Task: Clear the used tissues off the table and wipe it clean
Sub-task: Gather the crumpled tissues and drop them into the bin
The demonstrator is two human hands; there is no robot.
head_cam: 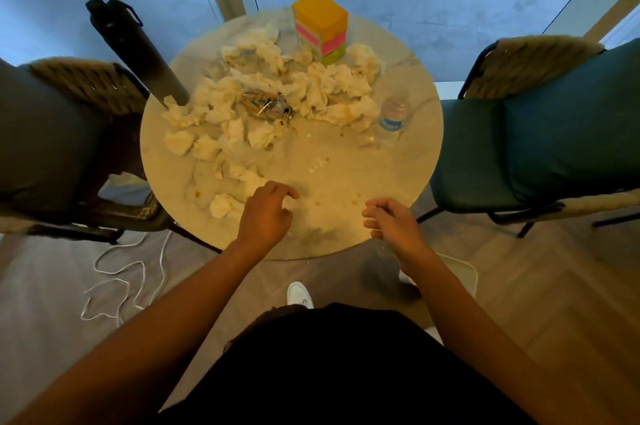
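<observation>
The fingers [289, 192] of the left hand [266, 216] are curled loosely with a narrow gap, hovering over the near side of the round table [408, 182], holding nothing I can see. Just beside them, a little to the left, sits the nearest crumpled tissue [225, 205]; the hand looks about to take it.

Starting from the left of the table: a dark folded umbrella [138, 50] leans in with its tip among the used tissues [277, 92], which are heaped across the far half and trail down the left side towards the person. In the middle of the heap lies something shiny, perhaps a wrapper [263, 104] — too blurred to be sure. Behind stands a coloured tissue box [320, 26], and further right a clear water bottle [393, 119].

The right hand [391, 220] hangs over the near edge, fingers half curled and empty.

My worry is the sweep: gathering tissues in armfuls could knock the bottle over or catch the umbrella and send it sliding. Brown spots and crumbs dot the bare marble, so dragging stained tissues across would likely smear them.
</observation>
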